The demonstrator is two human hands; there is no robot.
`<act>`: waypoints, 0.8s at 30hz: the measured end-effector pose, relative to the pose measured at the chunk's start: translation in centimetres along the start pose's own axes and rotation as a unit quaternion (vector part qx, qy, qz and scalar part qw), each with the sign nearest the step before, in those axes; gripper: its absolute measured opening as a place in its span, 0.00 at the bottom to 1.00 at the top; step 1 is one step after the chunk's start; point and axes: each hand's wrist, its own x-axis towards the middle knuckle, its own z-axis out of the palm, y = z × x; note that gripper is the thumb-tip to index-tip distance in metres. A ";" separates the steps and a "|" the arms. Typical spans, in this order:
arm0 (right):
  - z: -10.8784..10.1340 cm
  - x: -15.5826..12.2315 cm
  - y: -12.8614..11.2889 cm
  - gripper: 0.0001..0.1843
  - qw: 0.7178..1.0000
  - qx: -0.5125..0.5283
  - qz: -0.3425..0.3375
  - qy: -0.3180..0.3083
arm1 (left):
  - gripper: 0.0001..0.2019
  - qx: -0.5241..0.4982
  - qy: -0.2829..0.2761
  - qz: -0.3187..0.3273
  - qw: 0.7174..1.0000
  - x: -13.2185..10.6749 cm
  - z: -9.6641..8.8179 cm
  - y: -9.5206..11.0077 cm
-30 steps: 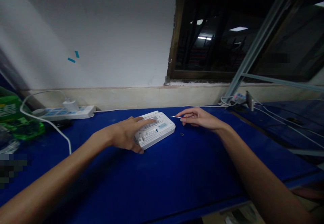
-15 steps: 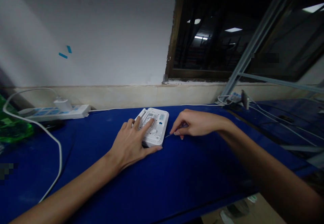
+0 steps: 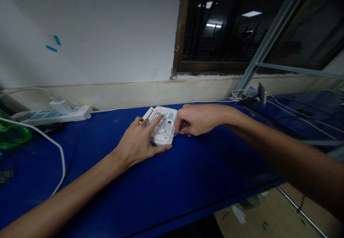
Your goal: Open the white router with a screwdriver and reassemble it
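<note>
Left hand (image 3: pixel 137 145) has its fingers on a white router (image 3: pixel 164 137) on the blue desk (image 3: pixel 204 184), right hand (image 3: pixel 200 120) right up against its side.

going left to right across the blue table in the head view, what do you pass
green plastic bag, left hand, white router, right hand holding a thin pin, white power strip

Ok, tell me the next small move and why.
I'd probably press the thin pin gently against the side of the white box: your right hand holds it right at that edge, and your left hand steadies the box on the blue table.
</note>
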 end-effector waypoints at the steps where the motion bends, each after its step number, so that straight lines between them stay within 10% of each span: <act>1: 0.3 -0.1 -0.2 0.13 1.000 -0.016 0.001 0.007 | 0.55 -0.009 0.002 -0.002 1.000 0.0 0.0 0.0; 11: 2.9 -1.8 0.2 0.15 0.995 -0.053 -0.030 0.075 | 0.55 -0.033 0.052 -0.014 0.998 -0.2 0.6 0.2; 24: 14.2 -1.9 1.0 0.18 0.950 0.030 0.035 0.309 | 0.53 -0.109 0.053 -0.056 0.991 -0.1 0.4 -0.1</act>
